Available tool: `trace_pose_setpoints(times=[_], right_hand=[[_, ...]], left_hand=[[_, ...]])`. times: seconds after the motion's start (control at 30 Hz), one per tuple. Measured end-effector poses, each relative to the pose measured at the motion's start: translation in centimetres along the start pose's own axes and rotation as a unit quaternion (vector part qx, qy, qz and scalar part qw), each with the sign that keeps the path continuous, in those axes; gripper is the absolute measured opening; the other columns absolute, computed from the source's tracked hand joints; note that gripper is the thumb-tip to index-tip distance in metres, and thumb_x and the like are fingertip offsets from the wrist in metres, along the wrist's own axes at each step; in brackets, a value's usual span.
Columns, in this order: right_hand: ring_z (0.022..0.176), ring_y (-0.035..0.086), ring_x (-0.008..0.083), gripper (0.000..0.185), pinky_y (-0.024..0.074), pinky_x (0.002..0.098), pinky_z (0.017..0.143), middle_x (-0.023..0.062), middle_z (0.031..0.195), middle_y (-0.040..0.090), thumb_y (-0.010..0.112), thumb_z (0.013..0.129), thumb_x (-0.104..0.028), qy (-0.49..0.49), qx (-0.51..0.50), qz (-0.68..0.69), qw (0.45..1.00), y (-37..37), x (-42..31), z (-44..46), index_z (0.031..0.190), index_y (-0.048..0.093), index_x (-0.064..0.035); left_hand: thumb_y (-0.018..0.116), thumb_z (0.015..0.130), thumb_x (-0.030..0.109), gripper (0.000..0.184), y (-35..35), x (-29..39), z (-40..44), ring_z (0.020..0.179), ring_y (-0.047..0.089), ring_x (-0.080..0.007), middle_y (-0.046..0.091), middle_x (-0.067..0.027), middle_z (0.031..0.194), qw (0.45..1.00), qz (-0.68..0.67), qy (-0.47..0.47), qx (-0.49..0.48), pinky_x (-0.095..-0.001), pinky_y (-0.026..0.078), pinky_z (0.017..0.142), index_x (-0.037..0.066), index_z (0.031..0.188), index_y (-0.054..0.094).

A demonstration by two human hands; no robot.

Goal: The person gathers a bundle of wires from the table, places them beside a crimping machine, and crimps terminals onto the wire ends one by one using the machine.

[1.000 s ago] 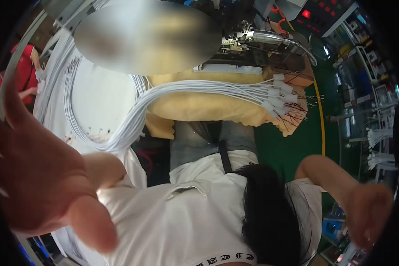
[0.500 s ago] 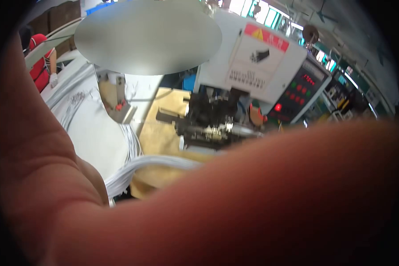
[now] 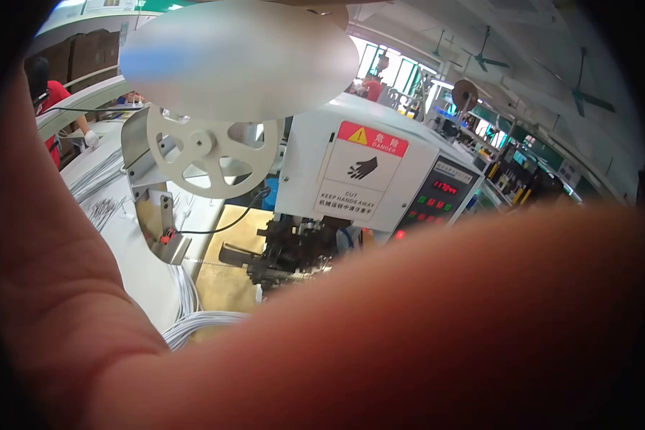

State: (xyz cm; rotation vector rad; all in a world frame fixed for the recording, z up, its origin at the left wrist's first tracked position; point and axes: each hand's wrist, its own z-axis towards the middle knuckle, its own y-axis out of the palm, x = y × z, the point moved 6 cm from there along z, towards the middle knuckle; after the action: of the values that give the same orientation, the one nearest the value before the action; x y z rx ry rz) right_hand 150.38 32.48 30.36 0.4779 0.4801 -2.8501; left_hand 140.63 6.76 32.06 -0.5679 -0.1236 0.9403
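Note:
One of my hands, which looks like my left hand (image 3: 287, 365), is very close to the lens. It fills the left side and the bottom of the view, blurred and reddish. A skin fold joins an upright part at left to a long part stretching right; the fingertips are out of sight, and I cannot tell what it touches. My right hand does not show. Beyond the hand, a bundle of white wires (image 3: 202, 324) curves over the tan board, partly covered. Behind it stands a white machine (image 3: 304, 165) with a danger label (image 3: 360, 172) and dark metal tooling (image 3: 287, 247).
A pale spoked reel (image 3: 226, 188) hangs left of the machine, above a metal bracket (image 3: 175, 249). Red digits glow on the control panel (image 3: 437, 197). More wires (image 3: 100, 175) lie on the white table (image 3: 132, 240). A person in red (image 3: 56, 97) is at far left.
The view has tilted upward and turned right, so the machine appears lower and farther left. The reel and more ceiling now show. The hand near the lens keeps nearly the same place.

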Motion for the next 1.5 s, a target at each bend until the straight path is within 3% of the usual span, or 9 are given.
trace_pose_setpoints(times=[0.1,0.27,0.47,0.67,0.83,1.03,1.23,1.5], right_hand=[[0.072,0.056,0.0153,0.01,0.0428,0.0285,0.063,0.001,0.079,0.058,0.051,0.087,-0.016,-0.067,0.078,0.1,0.99,-0.6,-0.3,-1.0,0.082,0.056,-0.009],[0.075,0.055,0.0149,0.013,0.0421,0.0296,0.065,0.0011,0.083,0.058,0.05,0.088,-0.017,-0.234,0.142,0.27,0.923,-1.4,-1.8,-2.3,0.081,0.058,-0.0088],[0.079,0.055,0.0145,0.017,0.0412,0.0309,0.069,0.0013,0.087,0.058,0.05,0.089,-0.018,-0.387,0.182,0.297,0.854,-2.4,-3.8,-3.6,0.079,0.06,-0.0086],[0.083,0.054,0.0141,0.02,0.0403,0.0323,0.073,0.0014,0.091,0.059,0.05,0.089,-0.019,-0.464,0.195,0.289,0.814,-2.7,-4.7,-4.4,0.078,0.062,-0.0084],[0.081,0.054,0.0145,0.02,0.0401,0.0316,0.071,0.0025,0.09,0.058,0.05,0.089,-0.018,-0.338,0.17,0.3,0.876,-1.1,-2.7,-4.4,0.078,0.062,-0.0074],[0.078,0.053,0.0151,0.019,0.0399,0.0308,0.068,0.0038,0.087,0.058,0.05,0.089,-0.017,-0.052,0.075,0.36,0.929,4.4,3.5,-4.2,0.078,0.061,-0.0062],[0.076,0.053,0.0156,0.018,0.0396,0.03,0.066,0.0051,0.085,0.058,0.05,0.088,-0.016,0.182,-0.004,0.429,0.885,11.1,8.4,-5.0,0.079,0.061,-0.005],[0.072,0.052,0.0164,0.017,0.0393,0.0289,0.063,0.0068,0.082,0.057,0.049,0.088,-0.014,0.281,-0.046,0.462,0.84,14.2,10.4,-5.9,0.079,0.06,-0.0033]], left_hand=[[0.071,0.073,0.025,0.04,0.3,-0.7,0.6,0.077,0.05,-0.0258,0.054,-0.0116,0.089,1.0,-0.003,-0.011,-0.003,-0.0338,0.039,0.065,0.0,0.098,0.053],[0.07,0.073,0.025,0.04,0.5,-1.7,1.2,0.078,0.05,-0.0256,0.054,-0.0115,0.09,1.0,-0.005,-0.026,-0.007,-0.0337,0.038,0.066,0.0,0.099,0.052],[0.07,0.074,0.024,0.04,0.5,-2.3,1.7,0.08,0.049,-0.0254,0.053,-0.0114,0.092,0.999,-0.002,-0.034,-0.005,-0.0334,0.038,0.068,0.0,0.1,0.052],[0.069,0.074,0.024,0.04,0.6,-3.7,2.3,0.081,0.049,-0.0252,0.053,-0.0113,0.093,0.999,-0.01,-0.046,0.011,-0.0332,0.037,0.069,0.0,0.101,0.051],[0.068,0.075,0.023,0.04,0.1,-3.9,2.4,0.083,0.048,-0.025,0.052,-0.0112,0.094,0.998,-0.016,-0.045,0.049,-0.0331,0.037,0.07,0.0,0.101,0.051],[0.067,0.075,0.023,0.04,-2.1,-2.0,0.4,0.084,0.048,-0.0248,0.051,-0.0111,0.096,0.987,-0.046,-0.014,0.153,-0.0328,0.037,0.071,0.0,0.102,0.05],[0.067,0.075,0.022,0.04,-3.0,3.2,-6.4,0.085,0.047,-0.0247,0.051,-0.0109,0.097,0.95,-0.128,0.02,0.285,-0.0326,0.036,0.072,0.0,0.103,0.05],[0.066,0.076,0.022,0.04,-1.1,4.5,-7.7,0.087,0.046,-0.0244,0.05,-0.0108,0.099,0.932,-0.17,0.007,0.319,-0.0324,0.036,0.074,0.0,0.105,0.049]])
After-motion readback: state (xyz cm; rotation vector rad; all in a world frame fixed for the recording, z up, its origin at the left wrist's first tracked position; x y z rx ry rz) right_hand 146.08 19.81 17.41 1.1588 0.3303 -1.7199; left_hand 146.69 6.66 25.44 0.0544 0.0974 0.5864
